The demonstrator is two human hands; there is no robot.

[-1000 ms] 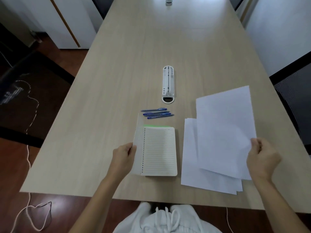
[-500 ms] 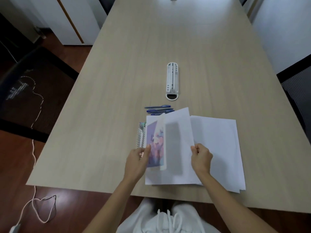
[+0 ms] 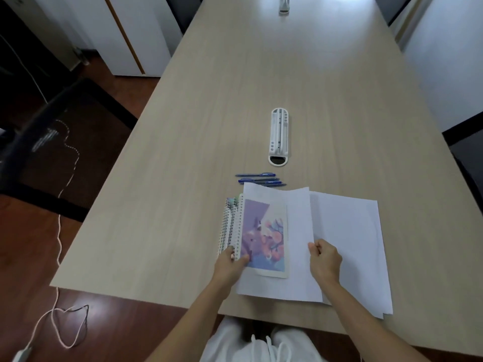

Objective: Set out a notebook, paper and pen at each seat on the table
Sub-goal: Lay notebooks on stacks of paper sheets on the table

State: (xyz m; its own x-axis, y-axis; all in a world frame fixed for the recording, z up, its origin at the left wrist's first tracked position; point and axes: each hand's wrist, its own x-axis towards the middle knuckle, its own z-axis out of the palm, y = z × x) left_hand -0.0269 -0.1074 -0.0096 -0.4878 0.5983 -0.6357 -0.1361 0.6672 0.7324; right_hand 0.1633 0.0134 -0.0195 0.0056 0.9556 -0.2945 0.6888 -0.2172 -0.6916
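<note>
A spiral notebook (image 3: 264,236) with a purple and pink picture cover lies closed on a stack of other spiral notebooks (image 3: 228,226) near the table's front edge. My left hand (image 3: 231,265) pinches its lower left corner by the spiral. A white sheet of paper (image 3: 298,231) lies tucked under the cover, sticking out above, below and to the right. My right hand (image 3: 325,261) pinches that sheet's right edge. A stack of white paper (image 3: 350,246) lies to the right. Several blue pens (image 3: 258,178) lie just beyond the notebooks.
A white oblong cable tray (image 3: 279,137) sits in the wooden table (image 3: 235,100) at its middle, another (image 3: 284,5) at the far end. Dark chairs stand at the left (image 3: 52,142) and right (image 3: 467,152). A white cable (image 3: 58,257) lies on the floor at left.
The notebook stood open on lined pages while my right hand held a sheet above the paper stack. That sheet went into the notebook and the cover came down flat over it.
</note>
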